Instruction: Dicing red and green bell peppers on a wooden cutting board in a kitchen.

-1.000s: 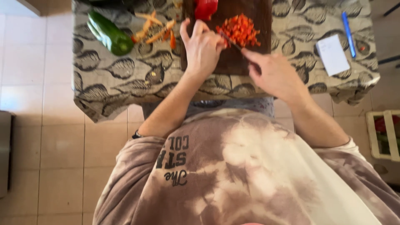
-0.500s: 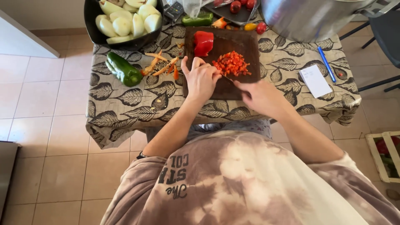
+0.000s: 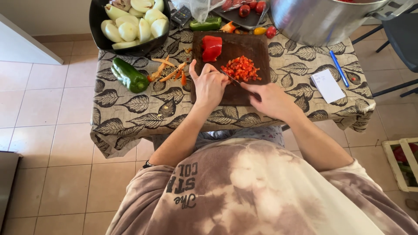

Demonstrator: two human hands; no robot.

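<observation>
The dark wooden cutting board lies at the upper centre of the frame on a table draped in a leaf-patterned tablecloth. The right hand is closed around the handle of a kitchen knife; the blade runs up and to the left, ending at the lower edge of a pile of diced red pepper in the middle of the board. The left hand rests on the board's left part, fingers curled down beside the blade; what lies under them cannot be made out. A large uncut piece of red pepper sits on the board's upper left corner.

Left of the board lie orange peel strips and a whole green pepper. A black bowl of pale peeled onion pieces occupies the upper left. A large metal pot stands at the upper right. A white notepad and a blue pen lie at the right.
</observation>
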